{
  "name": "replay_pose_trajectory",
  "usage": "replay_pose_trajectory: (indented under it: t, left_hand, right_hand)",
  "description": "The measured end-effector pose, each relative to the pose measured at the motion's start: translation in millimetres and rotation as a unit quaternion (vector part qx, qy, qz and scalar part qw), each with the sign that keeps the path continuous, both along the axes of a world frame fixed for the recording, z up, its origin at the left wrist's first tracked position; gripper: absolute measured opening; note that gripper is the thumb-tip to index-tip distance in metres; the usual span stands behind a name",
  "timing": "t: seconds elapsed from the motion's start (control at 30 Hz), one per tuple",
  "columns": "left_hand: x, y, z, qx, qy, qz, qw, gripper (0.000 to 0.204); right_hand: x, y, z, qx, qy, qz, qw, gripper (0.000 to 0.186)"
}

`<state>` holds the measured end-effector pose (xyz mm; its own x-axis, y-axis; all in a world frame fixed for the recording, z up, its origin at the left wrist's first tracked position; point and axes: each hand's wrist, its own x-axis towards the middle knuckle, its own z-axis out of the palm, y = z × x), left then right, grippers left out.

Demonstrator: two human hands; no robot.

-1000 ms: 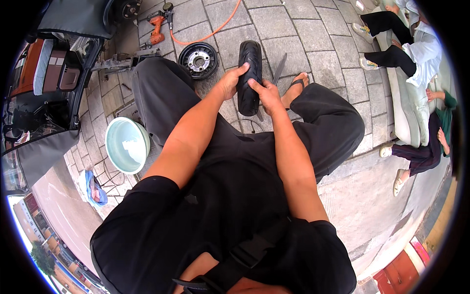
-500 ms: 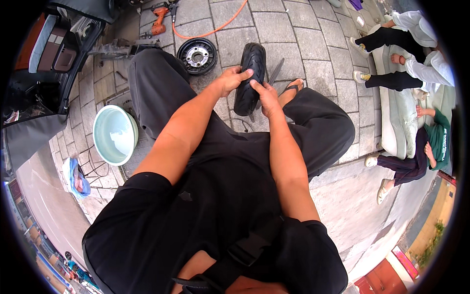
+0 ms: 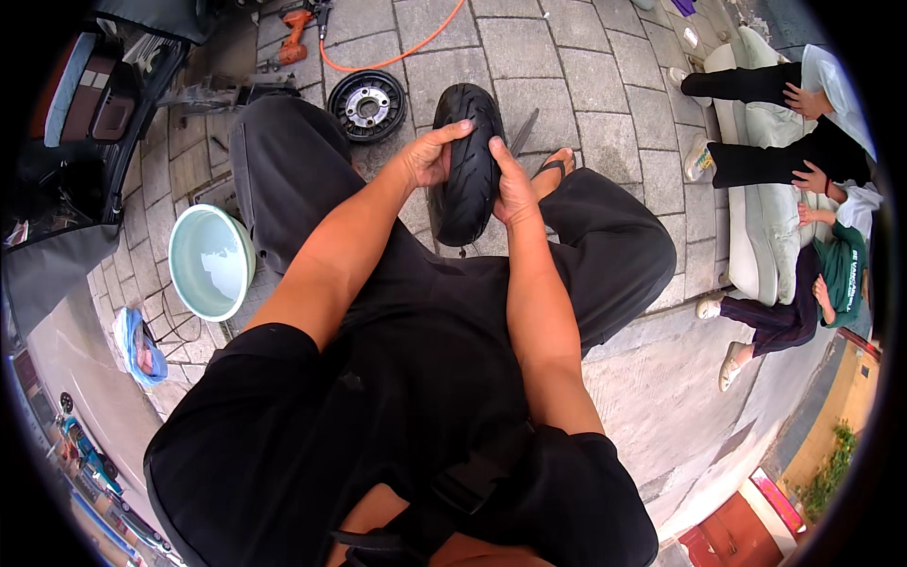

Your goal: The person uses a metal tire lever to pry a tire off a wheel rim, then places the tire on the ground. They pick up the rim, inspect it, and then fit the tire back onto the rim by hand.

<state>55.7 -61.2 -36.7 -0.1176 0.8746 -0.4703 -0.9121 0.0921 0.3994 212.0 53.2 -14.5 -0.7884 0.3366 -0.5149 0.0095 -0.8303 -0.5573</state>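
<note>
A black tire (image 3: 466, 175) is held edge-on above stone paving (image 3: 605, 142), its patterned tread turned up toward the viewer. Its left side is grasped by the left hand (image 3: 435, 156) and its right side by the right hand (image 3: 515, 184), with both thumbs laid on the tread. Whether its lower end is rested on the paving cannot be told. A wheel rim (image 3: 382, 109) is set down near the tire's upper left; an orange power tool (image 3: 295, 38) is seen farther up-left of it. A pale green basin (image 3: 248, 255) is placed well left of the tire, and a flat dark bar (image 3: 525, 132) is seen just to its right.
</note>
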Motion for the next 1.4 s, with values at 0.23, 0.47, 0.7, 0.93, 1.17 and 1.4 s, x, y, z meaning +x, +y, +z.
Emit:
replay_pose_trajectory:
  t: [0.23,0.47,0.7,0.93,1.17,1.4]
  left_hand:
    - [1.2,9.3,22.4,0.062,0.0,0.042,0.997,0.056]
    - [0.6,8.9,43.3,0.175,-0.08,0.036,0.981,0.065]
    - [3.9,11.8,54.5,0.218,-0.043,0.006,0.975,0.065]
    - [6.6,14.5,41.9,0.095,0.015,0.001,0.995,0.053]
    - [22.3,4.2,-10.2,-0.242,0.118,-0.052,0.962,0.071]
    - [-10.9,-1.1,26.0,-0.226,0.188,0.021,0.956,0.085]
  right_hand:
    - [-3.8,10.2,16.1,0.035,0.032,-0.004,0.999,0.045]
    - [-2.2,9.8,50.6,0.051,0.088,0.009,0.995,0.05]
    - [6.8,9.6,57.5,0.07,0.132,0.009,0.989,0.057]
    - [4.5,11.6,45.9,0.153,-0.003,0.07,0.986,0.066]
    - [-0.9,-24.2,-1.3,0.187,-0.192,0.142,0.953,0.071]
    - [-13.3,-18.1,5.9,0.183,-0.136,-0.039,0.973,0.064]
